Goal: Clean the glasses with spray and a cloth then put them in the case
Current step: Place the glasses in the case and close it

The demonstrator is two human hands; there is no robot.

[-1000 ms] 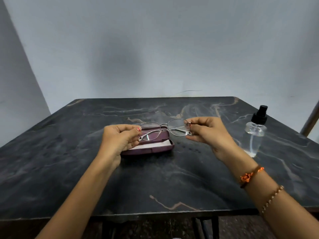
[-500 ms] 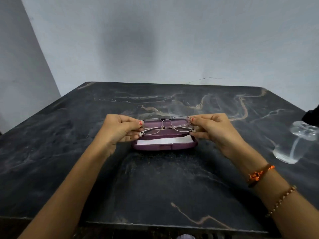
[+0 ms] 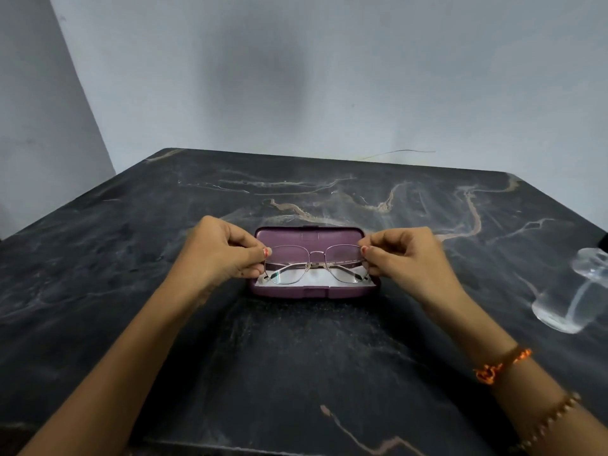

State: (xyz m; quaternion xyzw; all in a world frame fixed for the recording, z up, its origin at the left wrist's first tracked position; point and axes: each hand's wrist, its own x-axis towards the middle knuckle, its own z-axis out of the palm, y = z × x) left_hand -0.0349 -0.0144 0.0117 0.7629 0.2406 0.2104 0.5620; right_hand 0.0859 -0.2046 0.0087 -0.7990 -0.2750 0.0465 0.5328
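Observation:
Thin metal-framed glasses (image 3: 315, 262) with folded arms hang just over the open purple case (image 3: 312, 292) in the middle of the table. My left hand (image 3: 219, 255) pinches the frame's left end and my right hand (image 3: 403, 258) pinches its right end. A white cloth (image 3: 317, 280) lines the bottom of the case under the lenses. The raised lid (image 3: 309, 237) stands behind the glasses. Whether the glasses touch the cloth I cannot tell.
A clear spray bottle (image 3: 569, 299) stands at the right edge of the view, its black top cut off. The dark marbled table (image 3: 296, 363) runs to a grey wall behind and a near edge at the bottom.
Both hands have lowered the glasses toward the open case and the view has tilted down and closer. The spray bottle has slid toward the right edge of the view.

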